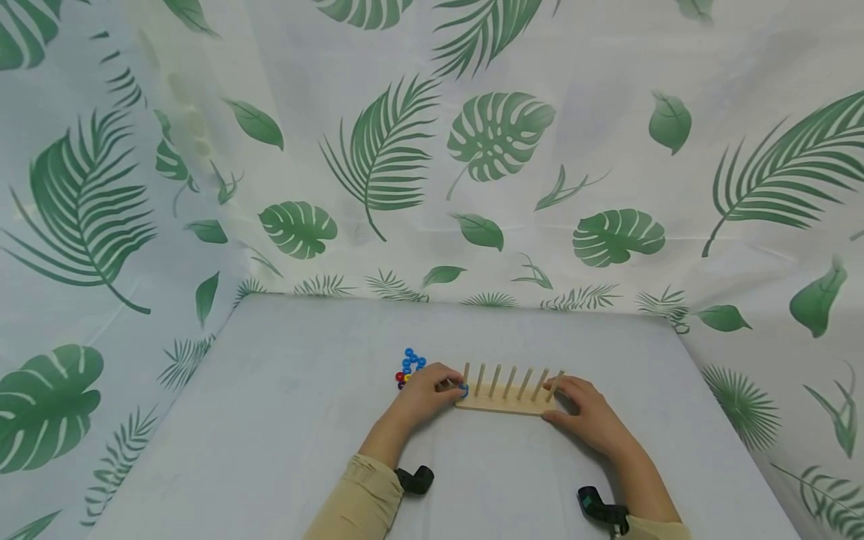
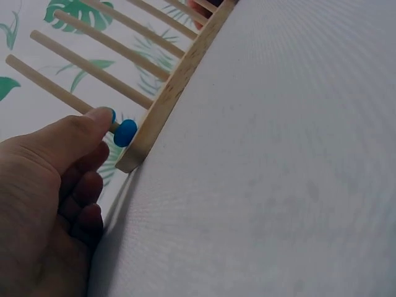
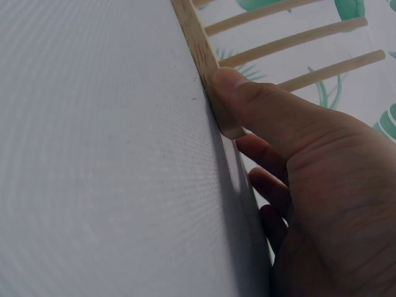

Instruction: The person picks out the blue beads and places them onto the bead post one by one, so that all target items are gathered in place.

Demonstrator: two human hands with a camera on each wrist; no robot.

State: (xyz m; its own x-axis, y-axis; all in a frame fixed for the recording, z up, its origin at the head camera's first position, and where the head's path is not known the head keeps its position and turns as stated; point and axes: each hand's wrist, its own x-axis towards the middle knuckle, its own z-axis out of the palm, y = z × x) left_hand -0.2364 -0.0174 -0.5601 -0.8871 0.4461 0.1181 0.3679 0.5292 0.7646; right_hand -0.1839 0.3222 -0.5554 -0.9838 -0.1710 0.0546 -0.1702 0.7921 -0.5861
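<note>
A wooden peg board (image 1: 508, 403) with a row of several upright pegs lies on the table. My left hand (image 1: 421, 395) is at its left end, thumb and fingers pinching a blue bead on the end peg (image 2: 52, 86); only a sliver of that bead shows past the thumb. Closer to the base, a second blue bead (image 2: 125, 133) sits on the same peg. At the other end, my right hand (image 1: 589, 411) grips the board, its thumb (image 3: 230, 80) lying against the front edge. The right fingertips are partly hidden behind the board.
Loose blue beads (image 1: 414, 358) lie behind my left hand, with a red bead (image 1: 400, 376) and a yellow one beside them, partly covered by the hand. A pale cloth covers the table (image 1: 304, 360). Leaf-printed sheets (image 1: 405, 225) hang at the back and sides.
</note>
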